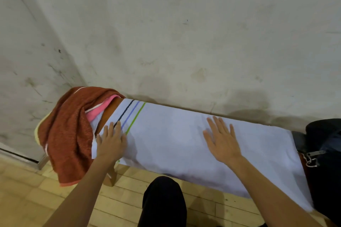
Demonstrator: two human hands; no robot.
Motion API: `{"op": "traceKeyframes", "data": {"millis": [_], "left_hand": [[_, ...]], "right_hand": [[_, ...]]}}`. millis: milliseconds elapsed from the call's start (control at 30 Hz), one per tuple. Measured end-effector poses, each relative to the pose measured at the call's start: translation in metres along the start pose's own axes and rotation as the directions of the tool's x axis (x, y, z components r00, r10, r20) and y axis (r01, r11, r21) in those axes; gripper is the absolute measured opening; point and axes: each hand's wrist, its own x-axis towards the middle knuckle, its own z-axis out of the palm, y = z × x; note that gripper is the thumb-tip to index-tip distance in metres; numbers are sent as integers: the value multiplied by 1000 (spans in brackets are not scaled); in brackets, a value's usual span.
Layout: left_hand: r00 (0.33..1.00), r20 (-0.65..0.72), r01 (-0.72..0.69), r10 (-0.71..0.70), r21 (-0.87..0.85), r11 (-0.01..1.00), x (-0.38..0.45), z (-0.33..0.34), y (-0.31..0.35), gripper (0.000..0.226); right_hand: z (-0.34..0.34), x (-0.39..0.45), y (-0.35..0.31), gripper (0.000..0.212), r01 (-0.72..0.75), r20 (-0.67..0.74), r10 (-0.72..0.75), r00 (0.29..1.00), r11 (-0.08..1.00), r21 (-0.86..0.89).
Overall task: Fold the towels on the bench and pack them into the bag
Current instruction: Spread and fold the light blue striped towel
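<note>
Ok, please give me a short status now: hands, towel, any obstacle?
Left hand and right hand flat on white towel. Towel spread on bench, unfolded. Red towel heaped at left end; dark bag at right.

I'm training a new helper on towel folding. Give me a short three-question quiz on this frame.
1. True or false: both hands lie flat on the white towel.
2. Which towel hangs over the bench's left end? A) rust-red towel B) green towel C) black towel
3. Fill in: the dark bag sits at the bench's ____ end.

Key:
1. True. The left hand rests near the stripes, the right hand near the middle, fingers straight.
2. A. The rust-red towel drapes there, with a pink towel tucked under it.
3. Right. The dark bag is there, past the white towel's edge.
</note>
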Motion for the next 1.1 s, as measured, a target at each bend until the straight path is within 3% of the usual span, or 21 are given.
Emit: {"op": "traceKeyframes", "data": {"millis": [100, 233, 400, 567, 633, 733, 833, 967, 1033, 1100], "left_hand": [[1000, 15, -22, 21, 31, 999, -11, -7, -17, 56], [999, -4, 41, -41, 9, 999, -15, -13, -54, 60], [983, -100, 130, -152, -198, 972, -11, -18, -81, 14], [979, -70, 147, -190, -395, 907, -13, -23, -70, 27], [970, -2, 215, -242, -455, 864, -11, -24, -65, 38], [951, -10, 264, -310, -499, 825, -8, -26, -59, 50], [936, 12, 300, -351, -548, 781, -7, -35, -52, 46], [904, 146, 414, -403, -540, 733, -4, -41, -48, 41], [910, 128, 397, -394, -536, 745, -3, -40, -49, 43], [923, 64, 345, -378, -569, 746, -2, -39, -45, 31]], "right_hand": [[12, 4, -33, 94, 70, 21, -70, 997, 998, 2], [32, 2, -40, 88, 73, 75, -68, 995, 996, -58], [40, 2, -37, 84, 65, 65, -56, 996, 989, -132], [41, 2, -36, 86, 69, 61, -61, 996, 987, -147], [40, 2, -35, 78, 68, 72, -58, 996, 987, -147], [40, 3, -36, 80, 73, 80, -62, 995, 986, -152], [41, 3, -35, 83, 76, 85, -63, 994, 984, -163], [37, 3, -37, 81, 75, 120, -56, 991, 983, -167], [34, 5, -39, 75, 67, 147, -44, 988, 986, -155], [30, 5, -41, 71, 65, 184, -35, 982, 985, -159]]}}
